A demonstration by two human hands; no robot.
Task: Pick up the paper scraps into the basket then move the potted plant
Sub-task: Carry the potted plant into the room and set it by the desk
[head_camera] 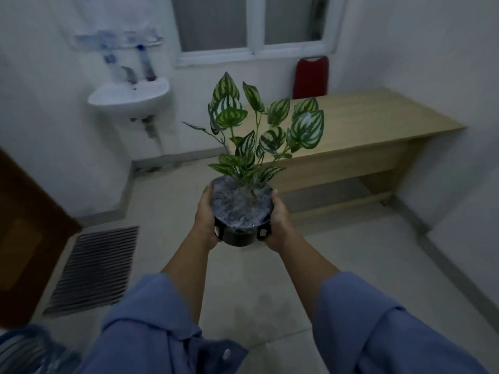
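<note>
tiled floor (243, 292) below; your left hand (206, 221) and right hand (279, 222) clasp the potted plant (241, 211) between them, upright.

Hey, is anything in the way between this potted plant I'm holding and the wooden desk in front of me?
Nothing visible does. The left hand and right hand grip the potted plant in the air, and only open floor lies before the wooden desk. Its leaves hide part of the desk top.
</note>
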